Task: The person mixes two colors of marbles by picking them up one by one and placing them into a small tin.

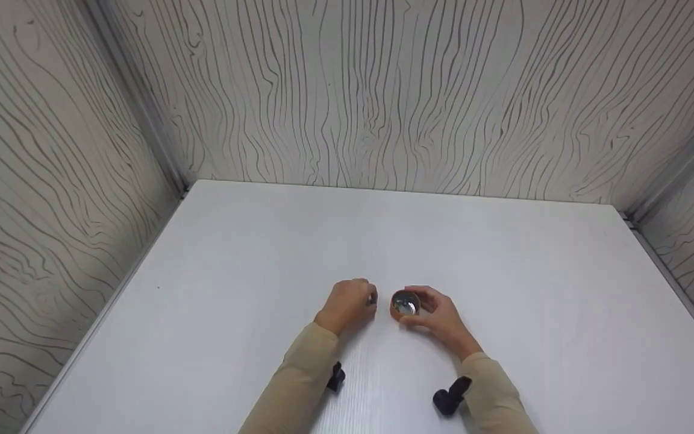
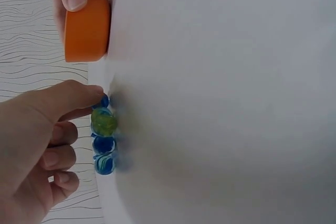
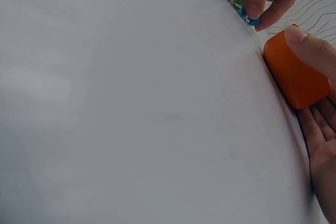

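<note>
My left hand point(image 1: 350, 303) pinches a small blue marble point(image 3: 253, 21) between thumb and index finger, low over the table. Beside its curled fingers, a green marble point(image 2: 104, 123), a dark blue marble point(image 2: 104, 144) and a blue-and-white swirled marble point(image 2: 104, 164) line up on the white surface; from the head view the hand mostly hides them. A short way to the right, my right hand point(image 1: 440, 313) holds a small round orange cup point(image 2: 88, 30), thumb on one side and fingers on the other. The cup stands mouth up, its shiny inside showing in the head view.
A broad white table point(image 1: 299, 235) lies under both hands. Panels with a wood-grain line pattern point(image 1: 347, 96) rise behind it and at the left and right. Black wrist camera mounts point(image 1: 452, 395) hang beside the beige sleeves point(image 1: 302, 377).
</note>
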Demonstrator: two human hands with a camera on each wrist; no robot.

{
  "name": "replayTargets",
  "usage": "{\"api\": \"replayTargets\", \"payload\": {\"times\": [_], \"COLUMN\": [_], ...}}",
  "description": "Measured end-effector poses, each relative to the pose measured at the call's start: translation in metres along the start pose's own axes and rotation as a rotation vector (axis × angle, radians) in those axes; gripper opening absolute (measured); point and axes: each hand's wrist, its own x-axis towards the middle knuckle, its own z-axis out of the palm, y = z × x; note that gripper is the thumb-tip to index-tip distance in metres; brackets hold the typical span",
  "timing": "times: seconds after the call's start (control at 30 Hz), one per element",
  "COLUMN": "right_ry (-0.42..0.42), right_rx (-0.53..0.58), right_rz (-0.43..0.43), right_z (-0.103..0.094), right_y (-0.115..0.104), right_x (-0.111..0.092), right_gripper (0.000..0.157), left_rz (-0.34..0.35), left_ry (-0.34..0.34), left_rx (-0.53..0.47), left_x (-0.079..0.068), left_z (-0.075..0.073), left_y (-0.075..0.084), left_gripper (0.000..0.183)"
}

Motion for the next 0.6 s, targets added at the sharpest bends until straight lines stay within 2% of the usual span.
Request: {"api": "replayTargets", "payload": {"times": [0.47,0.6], "right_ry": [0.004,-0.006], "right_rx": [-0.013,-0.001], "right_rz": [0.009,-0.008], "right_z": [-0.0002,-0.0006], "right_y": [0.0016,0.0012], "right_x": [0.0014,0.0010], "right_gripper": [0.064,0.065], "left_rz": [-0.021,-0.015], "left_ry": [-0.027,-0.014], "left_rx": [-0.003,-0.007], "left_x": [0.0009,0.0008], "left_z": [-0.0020,-0.0028], "left_y": [-0.0004,-0.0008], "left_gripper": [0.012,0.011]}}
